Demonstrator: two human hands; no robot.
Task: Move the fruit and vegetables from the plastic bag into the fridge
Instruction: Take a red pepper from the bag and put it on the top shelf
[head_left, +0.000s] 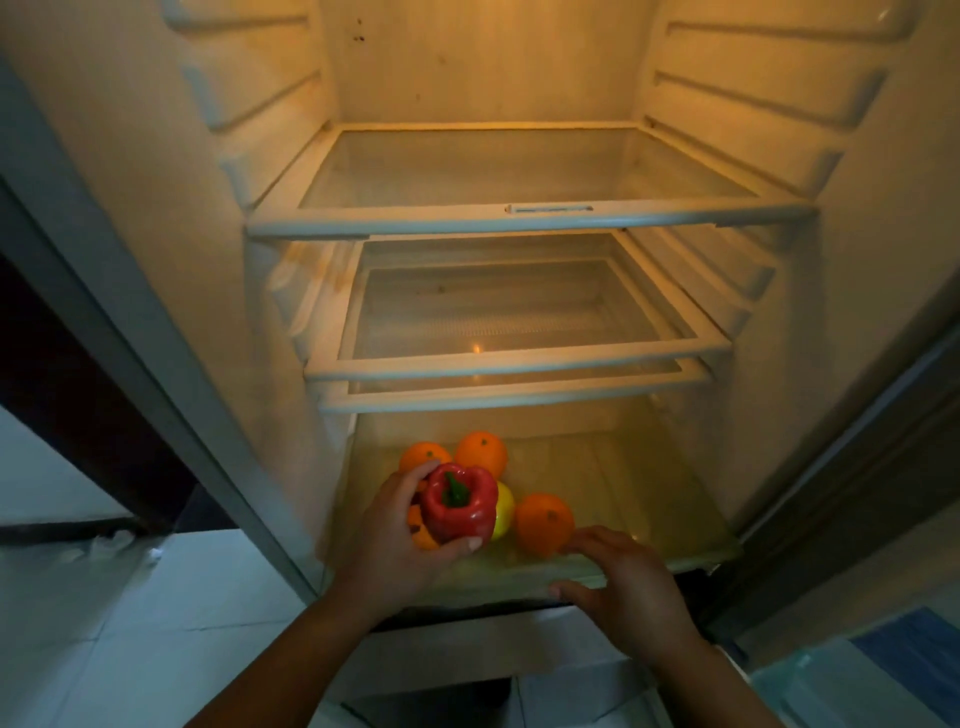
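My left hand (400, 535) grips a red bell pepper (458, 512), stem up, over the front left of the fridge's bottom crisper drawer (649, 483). In the drawer lie three oranges (480, 454) (423, 457) (543, 522), a yellow-green fruit (504, 512) behind the pepper, and an orange piece (422, 535) partly hidden by my hand. My right hand (618, 577) rests on the drawer's front rim, fingers over the edge and thumb on the outside. The plastic bag is not in view.
The fridge stands open with three bare glass shelves (530, 218) above the drawer. The door frame (156, 374) runs down the left, another edge down the right. Pale tiled floor (104, 623) lies below; a blue item (914, 654) sits at lower right.
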